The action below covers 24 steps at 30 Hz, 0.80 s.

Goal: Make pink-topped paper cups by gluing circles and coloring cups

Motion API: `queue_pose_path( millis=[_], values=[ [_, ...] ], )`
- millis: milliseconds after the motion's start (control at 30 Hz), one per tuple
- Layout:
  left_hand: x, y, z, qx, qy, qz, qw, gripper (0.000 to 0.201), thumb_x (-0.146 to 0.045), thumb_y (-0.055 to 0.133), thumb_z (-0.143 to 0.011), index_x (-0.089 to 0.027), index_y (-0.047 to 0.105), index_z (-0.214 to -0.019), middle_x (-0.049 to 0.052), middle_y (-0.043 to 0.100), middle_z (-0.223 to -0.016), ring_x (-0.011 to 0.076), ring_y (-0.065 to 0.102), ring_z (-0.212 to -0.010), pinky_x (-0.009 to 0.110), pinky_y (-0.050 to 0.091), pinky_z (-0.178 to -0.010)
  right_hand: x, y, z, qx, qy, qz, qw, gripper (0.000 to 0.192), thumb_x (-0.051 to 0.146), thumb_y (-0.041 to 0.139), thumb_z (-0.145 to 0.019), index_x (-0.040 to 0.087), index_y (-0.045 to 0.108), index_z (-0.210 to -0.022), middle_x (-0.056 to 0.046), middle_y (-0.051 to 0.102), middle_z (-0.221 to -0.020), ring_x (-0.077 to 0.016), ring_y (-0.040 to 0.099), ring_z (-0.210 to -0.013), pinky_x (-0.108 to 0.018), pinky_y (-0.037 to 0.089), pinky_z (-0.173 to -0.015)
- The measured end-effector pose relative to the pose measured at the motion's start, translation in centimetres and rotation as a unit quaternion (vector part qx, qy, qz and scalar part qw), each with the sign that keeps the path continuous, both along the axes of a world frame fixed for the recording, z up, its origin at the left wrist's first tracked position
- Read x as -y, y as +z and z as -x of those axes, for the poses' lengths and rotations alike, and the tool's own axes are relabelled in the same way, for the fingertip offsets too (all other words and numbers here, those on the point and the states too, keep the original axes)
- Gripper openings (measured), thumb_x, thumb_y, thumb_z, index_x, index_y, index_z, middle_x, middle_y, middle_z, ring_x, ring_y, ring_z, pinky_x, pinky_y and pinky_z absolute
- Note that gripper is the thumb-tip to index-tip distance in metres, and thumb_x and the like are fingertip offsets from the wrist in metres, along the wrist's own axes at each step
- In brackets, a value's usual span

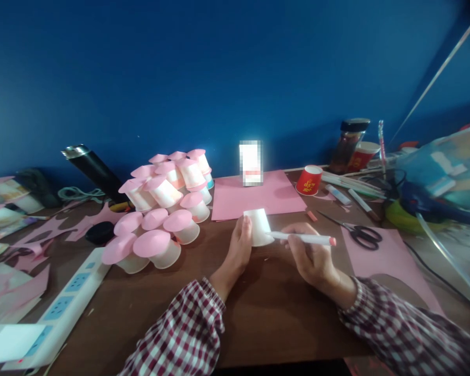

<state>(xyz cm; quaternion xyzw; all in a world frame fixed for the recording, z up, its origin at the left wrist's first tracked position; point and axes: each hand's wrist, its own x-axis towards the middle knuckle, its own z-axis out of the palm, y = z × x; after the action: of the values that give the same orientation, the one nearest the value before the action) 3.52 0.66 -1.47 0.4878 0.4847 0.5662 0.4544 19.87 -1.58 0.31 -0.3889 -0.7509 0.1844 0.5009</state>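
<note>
My left hand is closed around the left side of a white paper cup, which stands upside down, slightly tilted, over the brown table. Between the fingers of my right hand is a white marker with a reddish end. Its tip meets or nearly meets the cup's right side near the wide rim. Just behind the cup lies a stack of pink paper. To the left stand several upturned paper cups with pink paper cone tops, some stacked on others.
Black scissors rest partly on a cut pink sheet at right. A red paper cup stands behind them, near a dark-lidded jar. A white power strip, pink scraps and a black flask occupy the left.
</note>
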Motion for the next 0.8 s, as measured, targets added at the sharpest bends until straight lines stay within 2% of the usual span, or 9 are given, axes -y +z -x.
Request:
queue_pose_path(
  millis=[100, 267, 433, 567, 800],
  values=[
    [-0.1, -0.1, 0.0, 0.008, -0.003, -0.003, 1.0, 0.046, -0.055, 0.034, -0.089, -0.017, 0.059, -0.093, 0.007, 0.062, -0.09, 0.0183, 0.057, -0.081, 0.03, 0.047, -0.075, -0.1, -0.1, 0.0, -0.014, -0.006, 0.003, 1.0, 0.012, 0.023, 0.046, -0.091, 0.02, 0.054, -0.1, -0.004, 0.063, -0.082, -0.0155, 0.062, -0.07, -0.027, 0.051, -0.063],
    [0.0, 0.2, 0.2, -0.026, 0.012, -0.007, 1.0, 0.043, -0.05, 0.037, -0.09, -0.014, 0.06, -0.099, 0.009, 0.062, -0.093, 0.0197, 0.056, -0.09, 0.029, 0.046, -0.079, 0.0, 0.4, 0.2, 0.0, -0.001, 0.021, 1.0, 0.014, 0.026, 0.046, -0.092, 0.019, 0.054, -0.101, -0.005, 0.064, -0.082, -0.0157, 0.063, -0.069, -0.026, 0.052, -0.062],
    [0.3, 0.7, 0.2, -0.042, 0.0, -0.016, 0.999, 0.044, -0.05, 0.033, -0.091, -0.015, 0.059, -0.09, 0.007, 0.06, -0.088, 0.0176, 0.055, -0.079, 0.028, 0.046, -0.073, 0.0, 0.6, 0.3, 0.015, -0.003, 0.018, 1.0, 0.014, 0.026, 0.046, -0.092, 0.018, 0.055, -0.099, -0.004, 0.064, -0.08, -0.0144, 0.062, -0.066, -0.025, 0.051, -0.059],
    [0.5, 1.1, 0.2, -0.043, 0.005, -0.009, 0.999, 0.043, -0.049, 0.036, -0.091, -0.013, 0.06, -0.091, 0.008, 0.061, -0.086, 0.019, 0.055, -0.08, 0.029, 0.046, -0.072, -0.1, 0.5, 0.3, 0.016, -0.005, 0.016, 1.0, 0.014, 0.025, 0.046, -0.092, 0.018, 0.055, -0.1, -0.004, 0.064, -0.08, -0.0141, 0.062, -0.066, -0.025, 0.051, -0.061],
    [0.5, 1.4, 0.2, 0.02, 0.01, -0.007, 1.0, 0.034, -0.043, 0.046, -0.088, -0.015, 0.065, -0.094, 0.008, 0.065, -0.087, 0.0208, 0.058, -0.084, 0.028, 0.044, -0.074, 0.0, 0.9, 0.4, 0.039, -0.016, 0.011, 0.999, 0.013, 0.024, 0.046, -0.092, 0.018, 0.055, -0.099, -0.004, 0.064, -0.08, -0.0132, 0.062, -0.065, -0.024, 0.05, -0.061]
  ],
)
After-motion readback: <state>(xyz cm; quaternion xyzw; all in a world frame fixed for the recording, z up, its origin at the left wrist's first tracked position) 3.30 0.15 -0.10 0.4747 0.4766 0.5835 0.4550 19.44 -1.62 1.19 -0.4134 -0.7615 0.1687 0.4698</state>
